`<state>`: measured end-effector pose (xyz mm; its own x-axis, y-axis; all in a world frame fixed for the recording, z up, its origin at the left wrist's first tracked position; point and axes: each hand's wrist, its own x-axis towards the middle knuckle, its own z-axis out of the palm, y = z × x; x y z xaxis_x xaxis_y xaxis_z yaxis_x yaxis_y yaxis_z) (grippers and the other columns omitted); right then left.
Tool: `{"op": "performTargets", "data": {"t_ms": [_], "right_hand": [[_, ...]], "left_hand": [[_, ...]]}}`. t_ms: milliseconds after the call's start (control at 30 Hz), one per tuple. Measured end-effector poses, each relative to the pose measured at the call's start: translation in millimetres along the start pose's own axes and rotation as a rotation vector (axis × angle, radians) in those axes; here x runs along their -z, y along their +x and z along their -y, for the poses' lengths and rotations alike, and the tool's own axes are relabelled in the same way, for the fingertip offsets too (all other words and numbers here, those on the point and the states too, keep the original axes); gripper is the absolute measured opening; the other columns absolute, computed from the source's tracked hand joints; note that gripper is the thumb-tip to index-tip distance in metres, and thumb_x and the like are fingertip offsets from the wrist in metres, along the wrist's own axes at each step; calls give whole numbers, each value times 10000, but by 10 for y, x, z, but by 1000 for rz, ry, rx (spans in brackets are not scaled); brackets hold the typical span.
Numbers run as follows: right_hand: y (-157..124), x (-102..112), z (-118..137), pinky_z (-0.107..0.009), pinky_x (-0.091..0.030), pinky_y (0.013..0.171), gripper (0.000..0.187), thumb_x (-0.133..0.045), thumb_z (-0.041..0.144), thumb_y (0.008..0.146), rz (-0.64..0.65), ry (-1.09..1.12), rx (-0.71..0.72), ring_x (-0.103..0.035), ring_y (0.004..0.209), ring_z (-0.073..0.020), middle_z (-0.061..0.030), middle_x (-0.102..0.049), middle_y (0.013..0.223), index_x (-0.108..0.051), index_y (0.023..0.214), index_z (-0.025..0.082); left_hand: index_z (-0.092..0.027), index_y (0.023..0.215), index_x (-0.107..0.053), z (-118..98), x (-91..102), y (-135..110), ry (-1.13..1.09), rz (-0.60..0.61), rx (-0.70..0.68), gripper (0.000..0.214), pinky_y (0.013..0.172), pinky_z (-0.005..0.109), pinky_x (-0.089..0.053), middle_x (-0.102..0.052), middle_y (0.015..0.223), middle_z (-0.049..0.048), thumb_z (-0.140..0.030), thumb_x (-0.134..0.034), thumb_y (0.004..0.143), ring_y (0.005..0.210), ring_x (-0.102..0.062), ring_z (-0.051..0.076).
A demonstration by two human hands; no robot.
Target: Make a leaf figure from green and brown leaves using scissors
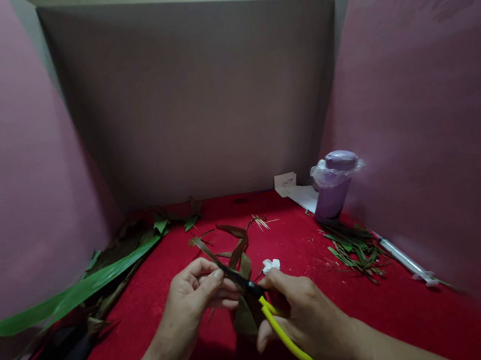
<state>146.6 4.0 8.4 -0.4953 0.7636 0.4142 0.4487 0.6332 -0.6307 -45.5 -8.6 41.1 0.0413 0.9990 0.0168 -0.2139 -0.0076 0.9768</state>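
Observation:
My right hand (312,307) grips a pair of yellow-handled pliers (290,342) with black jaws, which point up and left toward my other hand. My left hand (195,293) is closed, thumb against fingers, on a dark brown dried leaf strip (206,249) beside the jaw tips. More curled brown leaf pieces (238,242) rise just behind the jaws, and a greenish leaf part hangs below between the hands. I cannot tell whether the jaws touch the strip. A small crumpled white piece (271,265) lies just beyond my right hand.
Long green leaves (78,292) and dried ones lie along the left. Several thin sticks (263,222) rest on the red cloth (162,318). At right are a purple plastic-wrapped bottle (334,191), cut green strips (359,249) and a syringe (406,259). Pink side walls enclose the space.

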Motion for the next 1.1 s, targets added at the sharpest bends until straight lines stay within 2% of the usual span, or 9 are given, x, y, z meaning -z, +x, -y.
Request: {"op": "performTargets", "data": {"t_ms": [267, 433, 700, 900, 1100], "right_hand": [[2, 34, 73, -229, -382, 512, 526, -830, 426, 486, 11, -12, -42, -440, 545, -116, 36, -535, 652, -496, 807, 177], [13, 29, 62, -231, -377, 515, 509, -818, 441, 507, 16, 11, -40, -436, 544, -116, 36, -533, 643, -495, 798, 176], [5, 22, 69, -219, -378, 493, 405, -756, 435, 623, 50, 52, -49, -474, 516, -115, 29, -566, 612, -484, 787, 185], [5, -3, 42, -216, -405, 505, 335, -751, 336, 660, 52, 99, -42, -534, 517, -120, 17, -614, 624, -481, 787, 184], [-1, -43, -23, -194, -417, 524, 274, -707, 132, 708, 61, 203, -11, -613, 556, -119, 35, -653, 642, -475, 841, 192]], "left_hand": [[-164, 704, -539, 2, -11, -5, 11, 13, 5, 146, 570, 285, -540, -717, 659, 61, -273, -622, 753, 622, -680, 190], [-163, 712, -532, -3, -26, -22, 27, 16, 7, 148, 578, 285, -538, -714, 662, 57, -275, -616, 760, 624, -676, 184], [-162, 703, -534, -10, -42, -26, 34, 16, 28, 163, 578, 289, -537, -714, 662, 63, -288, -626, 749, 619, -675, 185], [-161, 711, -540, -3, -35, -23, 40, 26, 15, 138, 574, 273, -536, -716, 669, 53, -267, -607, 770, 622, -674, 172], [-157, 723, -551, 6, -25, -22, 32, 6, 14, 141, 573, 272, -534, -721, 694, 66, -272, -626, 754, 629, -673, 175]]}}
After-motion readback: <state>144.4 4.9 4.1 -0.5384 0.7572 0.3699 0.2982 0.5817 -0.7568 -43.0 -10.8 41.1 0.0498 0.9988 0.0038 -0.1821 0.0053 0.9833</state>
